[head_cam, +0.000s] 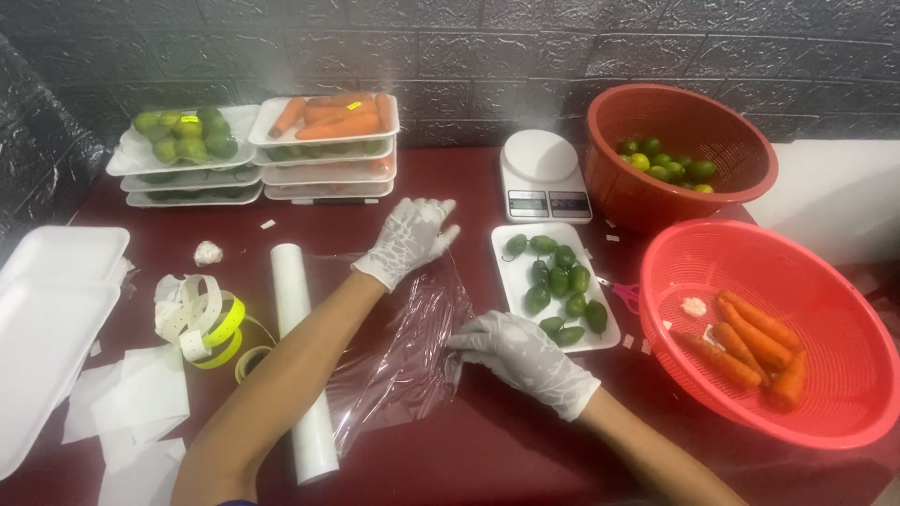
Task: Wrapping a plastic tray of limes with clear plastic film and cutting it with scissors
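Note:
A sheet of clear plastic wrap (412, 351) lies pulled out from a white roll (302, 361) on the dark red table. My left hand (408, 241), in a white glove, presses flat on the far edge of the wrap with fingers spread. My right hand (523, 357), also gloved, pinches the wrap's right edge. Just right of the wrap sits a white foam tray (520, 281) holding several green peppers (559, 283).
A white kitchen scale (543, 176) stands behind the tray. One red basket (684, 155) holds limes, another (778, 328) holds carrots. Stacked wrapped trays of limes (185, 155) and carrots (330, 141) sit at the back. Empty foam trays (47, 319), label strip (202, 323) and paper scraps lie left.

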